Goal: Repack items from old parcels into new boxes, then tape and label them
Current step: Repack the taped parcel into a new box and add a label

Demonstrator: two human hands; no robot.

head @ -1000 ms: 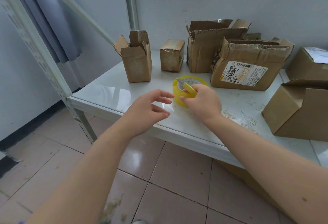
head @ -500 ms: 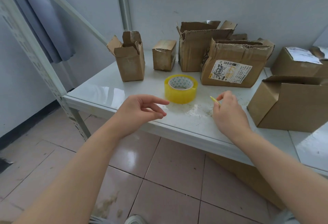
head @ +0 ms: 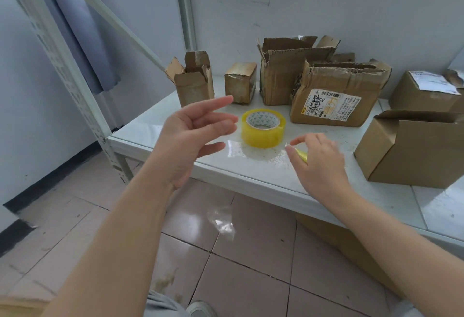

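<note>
The right hand (head: pixel 319 163) pinches a small yellow scrap (head: pixel 301 155) over the table (head: pixel 251 178) edge; the left hand (head: pixel 193 135) hovers, fingers spread; the tape roll (head: pixel 263 127) lies flat between them, hole up, just beyond the left fingertips (head: pixel 229 123), opened parcels (head: pixel 329 105) behind

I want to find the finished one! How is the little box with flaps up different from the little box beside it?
The flapped box is open on top, flaps sticking up; the neighbour box is closed flat. The flapped box stands taller; the neighbour box is squatter. Both are brown cardboard on the white table.
</note>
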